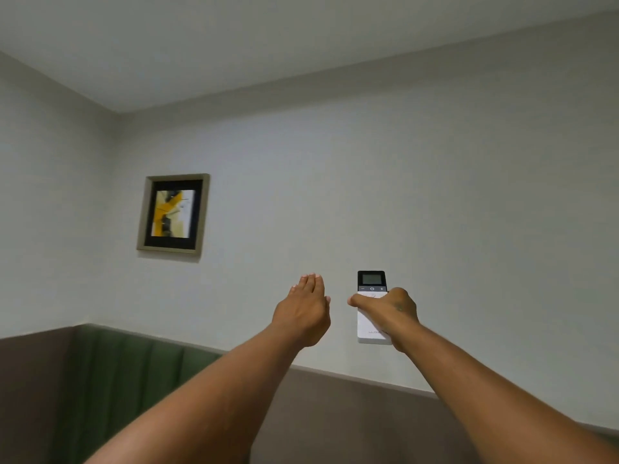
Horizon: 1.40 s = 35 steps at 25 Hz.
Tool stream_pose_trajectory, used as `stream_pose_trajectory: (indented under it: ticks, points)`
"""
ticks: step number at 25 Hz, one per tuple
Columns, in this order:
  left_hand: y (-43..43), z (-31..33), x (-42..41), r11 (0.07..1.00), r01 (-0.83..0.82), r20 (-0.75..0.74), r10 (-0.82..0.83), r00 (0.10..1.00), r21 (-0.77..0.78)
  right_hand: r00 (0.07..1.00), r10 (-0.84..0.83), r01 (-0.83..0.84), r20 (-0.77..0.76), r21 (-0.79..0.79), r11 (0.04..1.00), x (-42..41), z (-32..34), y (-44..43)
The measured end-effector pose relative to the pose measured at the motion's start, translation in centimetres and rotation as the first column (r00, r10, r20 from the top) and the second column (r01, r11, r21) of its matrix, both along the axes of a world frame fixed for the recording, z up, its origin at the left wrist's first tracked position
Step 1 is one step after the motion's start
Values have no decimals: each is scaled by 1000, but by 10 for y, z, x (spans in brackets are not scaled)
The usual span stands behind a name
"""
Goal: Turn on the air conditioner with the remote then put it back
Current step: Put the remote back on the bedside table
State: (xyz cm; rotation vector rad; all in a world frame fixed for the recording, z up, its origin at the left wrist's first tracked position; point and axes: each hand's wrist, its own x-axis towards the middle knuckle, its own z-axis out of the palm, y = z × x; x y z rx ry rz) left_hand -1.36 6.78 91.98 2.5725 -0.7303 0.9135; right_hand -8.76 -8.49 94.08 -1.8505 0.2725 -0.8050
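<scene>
A white remote [371, 286] with a dark top and a small grey screen is held upright in front of the pale wall, right of centre. My right hand [392, 313] is wrapped around its middle, thumb lying across the buttons just below the power symbol. My left hand [306, 309] is raised beside it, flat, fingers together and extended, holding nothing. Both arms are stretched forward and up. No air conditioner is in view.
A framed picture [172, 214] with yellow and black paint hangs on the wall at the left. A green padded panel [134, 380] and a brown padded panel [351, 420] run along the lower wall. The ceiling fills the top.
</scene>
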Motion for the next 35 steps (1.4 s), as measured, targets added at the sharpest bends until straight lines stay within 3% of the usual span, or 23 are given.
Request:
stream_pose_trajectory:
  ticks: [9,15,19,23,29,32,35]
  points:
    - [-106,-20,41,976,216,1,-216,976,27,968,-247,247,-43,-4,969,13,-32,-87]
    - [-146,-128,87,950,286,-163,-265,950,125,932,-340,336,-122,-55,940,60,-157,-116]
    - [-162,-275,114,917,364,-375,-283,883,164,868,-351,351,-351,-64,934,99,-310,-125]
    - [-159,-481,112,886,409,-596,-210,775,220,727,-272,321,-631,-38,946,110,-522,-119]
    - [-119,-780,52,817,462,-800,-1,599,345,553,-184,361,-813,34,932,70,-811,-69]
    - [-102,-875,29,765,532,-857,51,513,364,489,-172,308,-855,-15,951,62,-906,-57]
    - [-92,-932,11,769,541,-864,28,504,340,414,-202,245,-887,-105,964,60,-960,-47]
